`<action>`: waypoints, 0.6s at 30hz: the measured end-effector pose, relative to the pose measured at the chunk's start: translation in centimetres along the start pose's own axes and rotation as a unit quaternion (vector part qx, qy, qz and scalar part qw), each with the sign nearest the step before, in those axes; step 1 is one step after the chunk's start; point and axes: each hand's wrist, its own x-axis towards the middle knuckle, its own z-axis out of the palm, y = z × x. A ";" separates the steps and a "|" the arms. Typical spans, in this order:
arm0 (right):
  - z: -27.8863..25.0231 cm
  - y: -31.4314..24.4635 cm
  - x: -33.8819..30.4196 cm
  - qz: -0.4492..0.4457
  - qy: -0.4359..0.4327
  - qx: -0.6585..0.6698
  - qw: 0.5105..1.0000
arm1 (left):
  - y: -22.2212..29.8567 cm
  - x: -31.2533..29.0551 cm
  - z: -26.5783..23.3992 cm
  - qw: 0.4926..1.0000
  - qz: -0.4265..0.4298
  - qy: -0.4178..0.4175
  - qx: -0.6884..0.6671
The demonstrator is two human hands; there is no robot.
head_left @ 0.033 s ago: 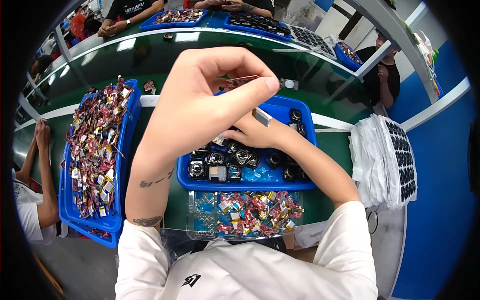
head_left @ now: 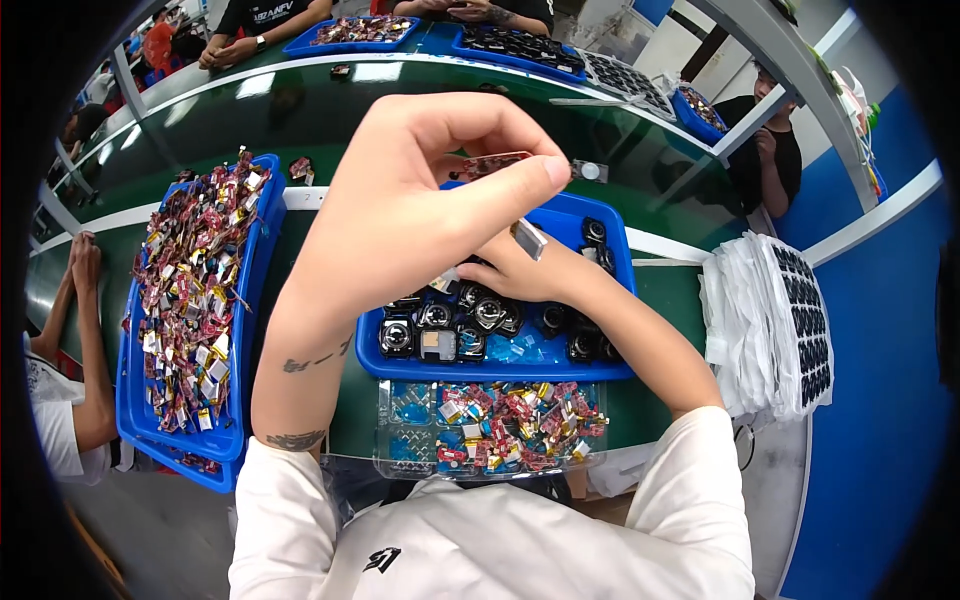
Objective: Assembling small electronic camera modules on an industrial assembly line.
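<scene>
My left hand point(head_left: 430, 190) is raised in front, thumb and fingers pinched on a small red circuit board point(head_left: 497, 160). Below the thumb hangs a silver battery point(head_left: 528, 240), and a small grey part with a round piece point(head_left: 588, 171) sticks out past the fingertips. Farther down, my right hand point(head_left: 515, 268) reaches over a blue tray point(head_left: 500, 371) of black-cased round-lensed units point(head_left: 437, 315). Its thumb shows, but its other fingers are hidden behind my left hand, so what it touches cannot be seen.
A clear plastic tray point(head_left: 408, 455) of boards and batteries lies nearest me. At left stands a heaped blue bin point(head_left: 262, 215) of similar boards. Stacked black-dotted trays with white sheets point(head_left: 745, 330) stand at right. Co-workers sit across the green bench point(head_left: 430, 105) and at far left.
My left hand has shifted slightly to the right, with the circuit board and hanging battery. My right hand stays over the tray, with little visible change.
</scene>
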 end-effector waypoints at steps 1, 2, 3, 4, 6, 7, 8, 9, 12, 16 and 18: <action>-0.3 -0.6 -1.0 -0.004 -0.006 0.002 1.000 | 0.0 0.0 0.1 1.000 -0.007 -0.011 0.010; -0.5 -1.2 -2.1 0.017 -0.012 -0.019 1.000 | 0.0 0.0 0.1 1.000 0.008 -0.013 0.005; -0.9 -1.7 -3.1 0.037 -0.019 -0.040 0.998 | 0.0 0.0 0.1 1.000 0.007 -0.007 0.004; -1.5 -2.1 -4.2 0.035 -0.023 -0.040 0.998 | 0.0 0.1 0.1 1.000 0.015 -0.012 0.012; -2.3 -3.0 -5.5 0.051 -0.031 -0.130 0.990 | -0.2 0.1 0.0 0.999 0.016 -0.013 0.031; -2.5 -3.5 -5.6 0.052 -0.034 -0.127 0.990 | -0.3 0.2 -0.1 0.999 0.013 -0.012 0.029; -2.8 -4.1 -5.6 0.027 -0.006 -0.123 0.992 | -0.4 0.3 -0.1 0.999 0.016 -0.012 0.043; -3.0 -4.7 -5.7 0.002 0.023 -0.118 0.993 | -0.4 0.2 -0.1 0.998 0.020 -0.013 0.058; -2.2 -5.5 -5.5 -0.009 -0.030 -0.084 0.996 | -0.4 0.1 0.3 0.998 0.019 -0.014 0.050; -2.2 -5.1 -5.7 0.009 -0.065 -0.098 0.993 | -0.5 0.1 0.4 0.997 0.026 -0.018 0.070; -2.1 -4.6 -5.7 0.017 -0.030 -0.011 0.999 | -0.4 0.1 0.5 0.998 0.022 -0.018 0.064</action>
